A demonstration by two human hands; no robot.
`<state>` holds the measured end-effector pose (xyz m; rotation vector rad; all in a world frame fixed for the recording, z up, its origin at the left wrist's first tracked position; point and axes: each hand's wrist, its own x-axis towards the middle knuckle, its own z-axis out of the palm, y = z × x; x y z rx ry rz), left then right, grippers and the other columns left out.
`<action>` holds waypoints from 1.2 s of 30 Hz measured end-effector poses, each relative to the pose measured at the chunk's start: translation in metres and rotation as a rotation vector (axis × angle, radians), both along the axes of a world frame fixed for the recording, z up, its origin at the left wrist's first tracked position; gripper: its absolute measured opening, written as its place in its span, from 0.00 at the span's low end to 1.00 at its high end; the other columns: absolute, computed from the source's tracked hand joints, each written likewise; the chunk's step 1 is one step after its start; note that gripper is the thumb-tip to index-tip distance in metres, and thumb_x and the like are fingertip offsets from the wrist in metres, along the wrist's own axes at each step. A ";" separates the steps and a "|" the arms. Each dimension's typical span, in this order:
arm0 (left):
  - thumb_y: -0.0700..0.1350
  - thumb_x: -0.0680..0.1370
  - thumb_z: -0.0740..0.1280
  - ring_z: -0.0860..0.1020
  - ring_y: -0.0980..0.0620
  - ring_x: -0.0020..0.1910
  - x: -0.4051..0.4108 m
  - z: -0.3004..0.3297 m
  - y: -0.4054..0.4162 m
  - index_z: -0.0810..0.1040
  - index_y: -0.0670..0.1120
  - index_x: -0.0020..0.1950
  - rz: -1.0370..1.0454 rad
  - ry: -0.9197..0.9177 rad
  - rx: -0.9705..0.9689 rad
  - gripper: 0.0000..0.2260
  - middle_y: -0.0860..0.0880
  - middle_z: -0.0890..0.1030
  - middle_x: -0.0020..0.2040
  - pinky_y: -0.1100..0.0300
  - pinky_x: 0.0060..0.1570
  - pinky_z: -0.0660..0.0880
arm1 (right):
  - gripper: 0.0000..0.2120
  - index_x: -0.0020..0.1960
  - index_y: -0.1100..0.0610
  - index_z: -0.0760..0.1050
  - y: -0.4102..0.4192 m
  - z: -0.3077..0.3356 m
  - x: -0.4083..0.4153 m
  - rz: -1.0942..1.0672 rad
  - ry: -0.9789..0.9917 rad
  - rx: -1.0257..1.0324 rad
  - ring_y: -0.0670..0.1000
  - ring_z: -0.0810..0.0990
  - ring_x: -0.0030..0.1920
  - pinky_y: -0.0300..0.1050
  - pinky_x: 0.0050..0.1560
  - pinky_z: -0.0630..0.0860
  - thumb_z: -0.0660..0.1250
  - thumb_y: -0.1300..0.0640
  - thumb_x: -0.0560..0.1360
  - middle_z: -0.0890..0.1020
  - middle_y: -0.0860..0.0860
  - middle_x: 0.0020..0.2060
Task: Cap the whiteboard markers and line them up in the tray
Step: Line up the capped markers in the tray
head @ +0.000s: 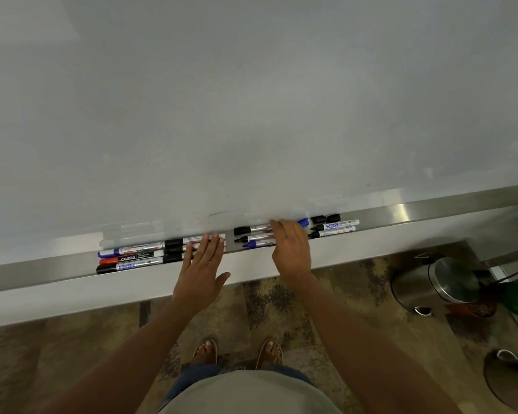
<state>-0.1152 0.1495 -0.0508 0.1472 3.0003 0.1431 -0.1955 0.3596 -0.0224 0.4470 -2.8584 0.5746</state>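
A person stands at a whiteboard (251, 100), both hands on the metal tray (42, 271) that runs along its lower edge. The left hand (201, 264) lies flat with fingers spread and straight, its fingertips pressing on a row of markers with black caps (174, 242); it grips nothing. Left of it, three capped markers lie parallel: a blue-capped one (132, 251) farthest, a red-capped one (129, 258) in the middle, a black-capped one (126, 266) nearest. The right hand (290, 249) rests palm down over a middle group of markers (257, 236), fingers bent onto them; whether it actually grips one cannot be told. A blue cap (303, 222) shows just beyond its fingertips. Farther right lie two uncapped markers (335, 229) with black tips, and two loose black caps (325, 218) just behind them. On the floor at right stands a steel pedal bin (437, 282).
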 end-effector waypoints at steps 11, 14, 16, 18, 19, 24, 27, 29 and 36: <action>0.64 0.78 0.40 0.42 0.48 0.77 0.000 0.001 0.005 0.45 0.46 0.77 0.043 0.034 0.029 0.33 0.48 0.48 0.78 0.46 0.74 0.41 | 0.10 0.56 0.60 0.74 0.027 0.004 -0.015 -0.330 -0.213 -0.038 0.58 0.74 0.53 0.53 0.52 0.72 0.62 0.57 0.78 0.80 0.57 0.50; 0.63 0.78 0.41 0.41 0.49 0.77 0.002 0.002 0.009 0.46 0.46 0.77 0.055 0.056 0.045 0.32 0.48 0.47 0.78 0.48 0.74 0.40 | 0.08 0.54 0.59 0.73 0.027 0.004 -0.021 -0.350 -0.249 -0.106 0.57 0.75 0.51 0.52 0.49 0.73 0.64 0.56 0.77 0.81 0.55 0.48; 0.63 0.79 0.42 0.42 0.49 0.77 0.003 0.004 0.011 0.48 0.46 0.77 0.073 0.079 0.077 0.32 0.48 0.49 0.78 0.48 0.74 0.40 | 0.08 0.53 0.59 0.73 0.028 0.003 -0.024 -0.354 -0.263 -0.165 0.56 0.75 0.50 0.51 0.48 0.73 0.66 0.56 0.76 0.81 0.56 0.47; 0.62 0.79 0.45 0.45 0.49 0.77 0.002 0.007 0.016 0.53 0.45 0.77 0.091 0.120 0.120 0.31 0.47 0.52 0.78 0.48 0.75 0.43 | 0.08 0.54 0.59 0.73 0.030 0.001 -0.025 -0.348 -0.257 -0.186 0.56 0.75 0.51 0.51 0.50 0.73 0.65 0.58 0.77 0.80 0.57 0.48; 0.61 0.80 0.47 0.48 0.48 0.77 0.002 0.010 0.018 0.56 0.45 0.76 0.096 0.150 0.144 0.30 0.46 0.56 0.77 0.47 0.75 0.46 | 0.08 0.55 0.60 0.73 0.031 -0.001 -0.024 -0.347 -0.242 -0.198 0.57 0.74 0.51 0.51 0.51 0.73 0.64 0.59 0.77 0.80 0.57 0.49; 0.56 0.79 0.58 0.66 0.44 0.70 -0.006 0.021 0.034 0.69 0.45 0.69 0.095 0.316 0.289 0.23 0.43 0.71 0.69 0.47 0.68 0.64 | 0.09 0.58 0.59 0.74 0.024 0.001 -0.014 -0.304 -0.154 -0.386 0.56 0.74 0.51 0.53 0.50 0.74 0.63 0.60 0.78 0.79 0.56 0.48; 0.54 0.78 0.63 0.73 0.44 0.63 -0.013 0.027 0.048 0.71 0.45 0.67 0.093 0.351 0.369 0.21 0.44 0.75 0.64 0.48 0.61 0.70 | 0.05 0.52 0.56 0.76 0.010 0.007 -0.006 -0.183 -0.195 -0.548 0.52 0.78 0.45 0.48 0.45 0.77 0.64 0.59 0.78 0.79 0.51 0.43; 0.50 0.77 0.68 0.75 0.43 0.59 -0.018 0.031 0.057 0.72 0.44 0.66 0.069 0.367 0.437 0.20 0.44 0.76 0.61 0.48 0.59 0.72 | 0.03 0.49 0.56 0.77 0.000 0.010 -0.001 -0.132 -0.276 -0.645 0.49 0.79 0.42 0.43 0.44 0.77 0.67 0.58 0.77 0.80 0.48 0.41; 0.40 0.76 0.69 0.78 0.49 0.50 -0.029 0.041 0.071 0.76 0.44 0.62 0.205 0.303 0.707 0.15 0.46 0.80 0.54 0.60 0.51 0.74 | 0.03 0.45 0.55 0.79 -0.014 0.011 0.010 -0.044 -0.482 -0.802 0.44 0.81 0.42 0.40 0.46 0.77 0.72 0.56 0.73 0.84 0.47 0.40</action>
